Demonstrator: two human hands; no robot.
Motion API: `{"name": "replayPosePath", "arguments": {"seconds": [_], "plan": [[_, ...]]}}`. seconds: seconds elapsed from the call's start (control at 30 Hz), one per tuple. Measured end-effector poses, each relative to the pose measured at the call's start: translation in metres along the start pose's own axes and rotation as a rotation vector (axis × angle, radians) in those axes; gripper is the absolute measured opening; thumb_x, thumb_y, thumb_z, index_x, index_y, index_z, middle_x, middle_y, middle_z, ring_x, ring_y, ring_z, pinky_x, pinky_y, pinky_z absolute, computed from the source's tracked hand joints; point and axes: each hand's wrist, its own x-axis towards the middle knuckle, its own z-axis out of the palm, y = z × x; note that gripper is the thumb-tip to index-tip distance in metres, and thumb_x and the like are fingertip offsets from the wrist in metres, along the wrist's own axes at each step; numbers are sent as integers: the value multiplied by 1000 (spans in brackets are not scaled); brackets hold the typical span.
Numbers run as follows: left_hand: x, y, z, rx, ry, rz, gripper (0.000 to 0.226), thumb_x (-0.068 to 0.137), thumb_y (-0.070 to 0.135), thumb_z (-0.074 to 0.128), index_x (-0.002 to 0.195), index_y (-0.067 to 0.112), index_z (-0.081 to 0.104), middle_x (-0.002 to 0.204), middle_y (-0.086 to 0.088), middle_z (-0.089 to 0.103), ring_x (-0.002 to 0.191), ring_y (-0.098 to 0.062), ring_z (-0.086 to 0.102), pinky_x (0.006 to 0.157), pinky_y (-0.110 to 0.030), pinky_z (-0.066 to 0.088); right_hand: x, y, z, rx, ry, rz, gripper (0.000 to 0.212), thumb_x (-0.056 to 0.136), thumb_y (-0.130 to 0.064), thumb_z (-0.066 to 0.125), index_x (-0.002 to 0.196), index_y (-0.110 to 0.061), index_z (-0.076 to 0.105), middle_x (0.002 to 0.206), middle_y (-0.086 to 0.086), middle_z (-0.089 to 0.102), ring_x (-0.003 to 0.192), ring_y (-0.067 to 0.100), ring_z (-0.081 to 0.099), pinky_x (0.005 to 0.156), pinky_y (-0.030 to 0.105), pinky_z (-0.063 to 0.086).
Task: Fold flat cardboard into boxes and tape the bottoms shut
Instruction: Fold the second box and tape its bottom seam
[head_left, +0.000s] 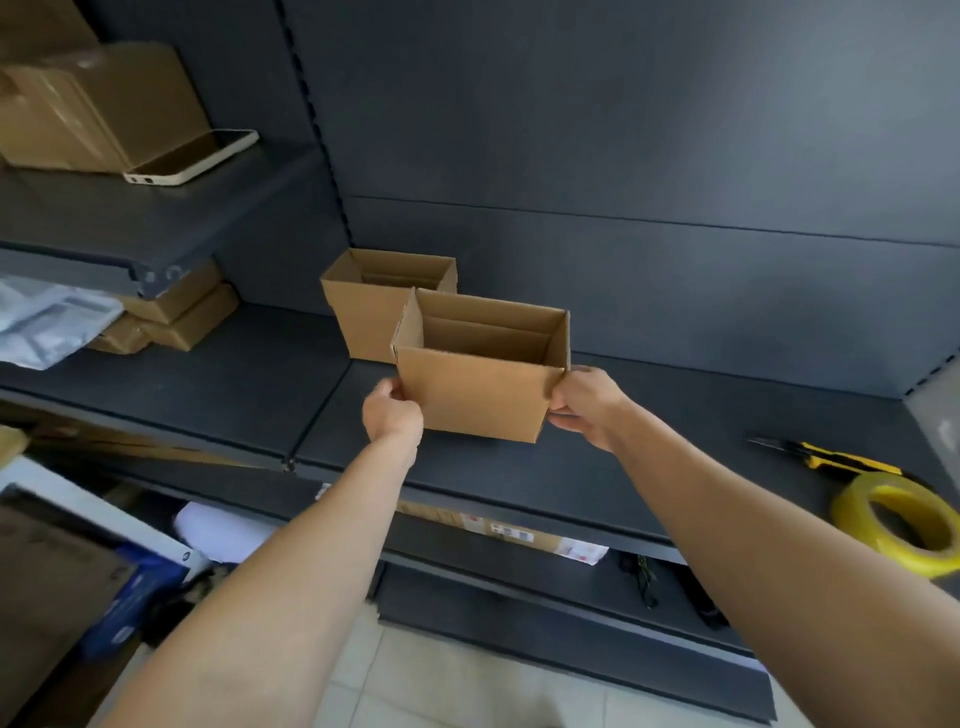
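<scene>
Left hand (392, 413) and right hand (582, 402): both arms reach forward, and each hand grips one lower end of the same cardboard box (483, 395). The left thumb lies on the near wall at the left corner, with the fingers curled behind. The right fingers curl round the right corner. The box is upright with its top open and its inner flaps showing down inside. It is over the middle shelf (675, 415); cannot tell whether its bottom touches the shelf or hangs just above.

Shelving unit (623, 130): dark metal, its back panel filling most of the view.

Tiled floor (441, 675): pale, seen below between the forearms.

Upper shelf (78, 218), left: large cartons (104, 98) stacked at the back.

Below the upper shelf: grey plastic bags (47, 322) at the far left, with flat brown parcels (176, 317) stacked just beside them.

Second box (363, 317): upright with its top open, standing on the middle shelf just behind and left of the held one, which partly covers it.

Tape roll (898, 519): yellow, lying flat at the right end of the middle shelf, well apart from the hands.

Smartphone (192, 156): pale case, lying on the upper shelf just in front of the cartons.

Utility knife (826, 457): yellow and black, just behind the tape roll.
</scene>
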Motion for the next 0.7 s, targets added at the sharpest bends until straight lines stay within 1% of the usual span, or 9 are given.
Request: {"name": "replayPosePath", "arguments": {"seconds": [0.17, 0.23, 0.3, 0.33, 0.37, 0.43, 0.47, 0.6, 0.7], "plan": [[34, -15, -35, 17, 70, -47, 40, 87, -11, 44, 119, 6, 60, 113, -11, 65, 88, -23, 55, 78, -23, 40, 11, -9, 49, -60, -112, 10, 43, 81, 16, 41, 110, -12, 56, 106, 7, 59, 106, 21, 57, 87, 28, 53], [43, -14, -42, 11, 100, -41, 36, 87, -10, 46, 116, 2, 61, 108, -12, 64, 87, -23, 53, 76, -24, 41, 18, -15, 64, -94, -152, 7, 47, 79, 17, 38, 111, -13, 57, 108, 9, 62, 105, 20, 59, 97, 36, 51], [53, -13, -50, 20, 98, -42, 29, 87, -7, 49, 112, 1, 61, 103, -11, 62, 86, -22, 53, 74, -25, 39, 27, -19, 78, -127, -176, 2, 49, 79, 16, 37, 110, -17, 58, 124, 16, 61, 120, 27, 56, 102, 46, 45], [57, -15, -54, 23, 86, -55, 27, 87, -6, 52, 111, 1, 61, 102, -11, 61, 87, -23, 53, 74, -25, 39, 29, -19, 85, -145, -184, 6, 50, 80, 15, 38, 113, -17, 58, 130, 17, 57, 125, 31, 52, 103, 45, 45], [61, -18, -58, 21, 71, -69, 26, 88, -5, 53, 112, 1, 61, 101, -10, 61, 88, -23, 53, 74, -26, 40, 31, -18, 92, -159, -192, 14, 51, 81, 14, 40, 119, -16, 57, 130, 17, 57, 123, 31, 53, 102, 41, 47], [71, -23, -64, 4, 48, -94, 28, 88, -4, 55, 114, 1, 60, 103, -11, 62, 90, -23, 55, 76, -27, 41, 33, -18, 104, -173, -208, 29, 57, 84, 13, 43, 133, -16, 51, 122, 8, 60, 112, 22, 58, 98, 32, 49], [78, -24, -67, -4, 40, -100, 29, 87, -4, 55, 115, 2, 59, 108, -13, 63, 92, -24, 56, 77, -27, 42, 35, -19, 111, -176, -211, 31, 59, 84, 13, 44, 135, -16, 49, 119, 5, 61, 109, 20, 59, 97, 31, 49], [108, -22, -80, 6, -6, -98, 36, 88, 0, 59, 123, 4, 55, 121, -12, 61, 107, -28, 59, 82, -28, 44, 45, -28, 141, -140, -192, 29, 57, 84, 12, 47, 134, -15, 49, 124, 7, 58, 105, 18, 58, 93, 29, 51], [134, -16, -94, 56, -26, -82, 34, 88, 2, 60, 122, 3, 53, 122, -11, 59, 108, -28, 57, 82, -27, 42, 52, -34, 163, -111, -165, 36, 55, 85, 12, 50, 134, -14, 49, 127, 7, 55, 110, 20, 55, 95, 30, 49]]}}
